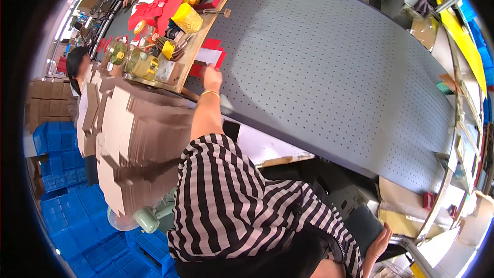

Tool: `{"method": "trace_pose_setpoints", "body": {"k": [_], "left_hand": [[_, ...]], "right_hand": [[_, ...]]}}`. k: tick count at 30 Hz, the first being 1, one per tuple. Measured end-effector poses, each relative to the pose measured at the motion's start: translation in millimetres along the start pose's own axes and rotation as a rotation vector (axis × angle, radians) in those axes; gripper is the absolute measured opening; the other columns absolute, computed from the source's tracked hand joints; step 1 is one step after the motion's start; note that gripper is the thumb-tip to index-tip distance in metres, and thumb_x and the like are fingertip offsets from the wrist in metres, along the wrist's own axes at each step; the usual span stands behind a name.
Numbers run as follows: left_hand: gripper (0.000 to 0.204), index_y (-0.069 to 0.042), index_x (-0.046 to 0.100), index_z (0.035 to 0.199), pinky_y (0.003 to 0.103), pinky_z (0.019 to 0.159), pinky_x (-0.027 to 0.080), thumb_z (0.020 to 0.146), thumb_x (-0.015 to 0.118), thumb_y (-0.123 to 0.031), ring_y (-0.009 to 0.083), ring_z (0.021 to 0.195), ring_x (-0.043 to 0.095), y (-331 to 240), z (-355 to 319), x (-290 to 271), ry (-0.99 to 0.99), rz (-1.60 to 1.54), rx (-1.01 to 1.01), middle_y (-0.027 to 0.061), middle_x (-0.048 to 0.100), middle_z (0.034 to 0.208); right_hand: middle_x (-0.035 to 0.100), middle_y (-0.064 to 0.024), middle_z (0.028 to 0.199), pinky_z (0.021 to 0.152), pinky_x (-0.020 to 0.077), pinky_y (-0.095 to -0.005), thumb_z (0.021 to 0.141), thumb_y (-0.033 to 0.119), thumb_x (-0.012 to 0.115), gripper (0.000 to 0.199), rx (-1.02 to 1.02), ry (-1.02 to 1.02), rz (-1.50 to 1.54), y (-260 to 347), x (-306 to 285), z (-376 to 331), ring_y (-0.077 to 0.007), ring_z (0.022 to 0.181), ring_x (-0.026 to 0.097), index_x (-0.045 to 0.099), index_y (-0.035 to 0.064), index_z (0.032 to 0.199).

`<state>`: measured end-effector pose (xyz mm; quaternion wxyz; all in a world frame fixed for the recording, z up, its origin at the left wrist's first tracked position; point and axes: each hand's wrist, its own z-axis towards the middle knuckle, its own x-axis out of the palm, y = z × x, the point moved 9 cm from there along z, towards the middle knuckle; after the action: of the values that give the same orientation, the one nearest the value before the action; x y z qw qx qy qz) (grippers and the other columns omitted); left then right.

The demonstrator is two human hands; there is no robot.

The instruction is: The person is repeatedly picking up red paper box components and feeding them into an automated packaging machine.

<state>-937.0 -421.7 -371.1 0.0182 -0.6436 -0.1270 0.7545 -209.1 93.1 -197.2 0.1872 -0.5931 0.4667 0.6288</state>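
Observation:
My left hand [212,78], with a yellow bangle at the wrist, reaches to the near left edge of the grey perforated table [319,67]. Its fingers are curled closed at the lower corner of a red and white paper piece [210,54]. Something dark shows beside the fingers, but I cannot make out what they hold. Low on the right, my right hand [380,244] is closed around the edge of a dark grey flat pad [364,226]. Both arms have black-and-white striped sleeves.
A wooden board [201,41] carries jars, a yellow-lidded tub [187,18] and red papers [154,7]. Left stand stacked cardboard sheets [149,134], a fan [147,220] and blue crates [77,216]. A phone-like dark rectangle [231,131] lies below the table edge. Other people work beyond.

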Motion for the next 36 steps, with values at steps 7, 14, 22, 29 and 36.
{"method": "trace_pose_setpoints", "body": {"k": [7,14,22,29,36], "left_hand": [[0.032,-0.016,0.066,0.117,0.042,0.105,0.041,0.085,0.06,-0.019,0.0309,0.126,0.048,15,44,1,0.011,0.278,0.045,0.0139,0.055,0.13],[0.027,-0.012,0.072,0.104,0.04,0.083,0.052,0.088,0.061,-0.03,0.0303,0.091,0.067,-123,-12,21,0.31,-0.088,0.453,0.0166,0.069,0.098],[0.017,-0.007,0.072,0.089,0.028,0.067,0.047,0.086,0.072,-0.024,0.0116,0.076,0.059,-449,-424,-185,1.024,-0.89,1.459,0.0029,0.067,0.077],[0.017,-0.006,0.071,0.085,0.03,0.071,0.049,0.075,0.08,-0.017,0.0174,0.08,0.062,-453,-753,-392,1.087,-0.9,2.368,0.0056,0.068,0.081],[0.016,-0.002,0.072,0.083,0.031,0.073,0.05,0.074,0.081,-0.011,0.0186,0.079,0.063,-359,-840,-500,1.554,-0.797,2.601,0.0074,0.07,0.083]], "right_hand": [[0.057,-0.019,0.115,0.1,0.0399,-0.0397,0.104,0.025,0.034,0.038,0.044,0.022,-0.015,-3,8,12,-0.034,0.113,0.054,0.057,-0.0029,0.116],[0.056,-0.0214,0.122,0.102,0.0385,-0.0414,0.103,0.023,0.039,0.036,0.032,-0.034,-0.019,-22,12,2,-0.0377,0.117,0.051,0.055,-0.0022,0.123],[0.059,-0.0149,0.127,0.105,0.0369,-0.037,0.089,0.011,0.062,0.04,-0.154,-0.288,0.498,13,-46,-23,-0.028,0.122,0.052,0.056,0.0002,0.127],[0.048,-0.0119,0.142,0.112,0.0291,-0.0396,0.089,0.029,0.068,0.059,-0.149,-0.465,0.574,-82,-143,-166,-0.0274,0.133,0.04,0.047,0.0079,0.14],[0.05,-0.012,0.139,0.109,0.033,-0.0366,0.084,0.032,0.074,0.072,-0.056,-0.371,0.983,-55,-138,-324,-0.0226,0.129,0.045,0.042,0.0055,0.144]]}}
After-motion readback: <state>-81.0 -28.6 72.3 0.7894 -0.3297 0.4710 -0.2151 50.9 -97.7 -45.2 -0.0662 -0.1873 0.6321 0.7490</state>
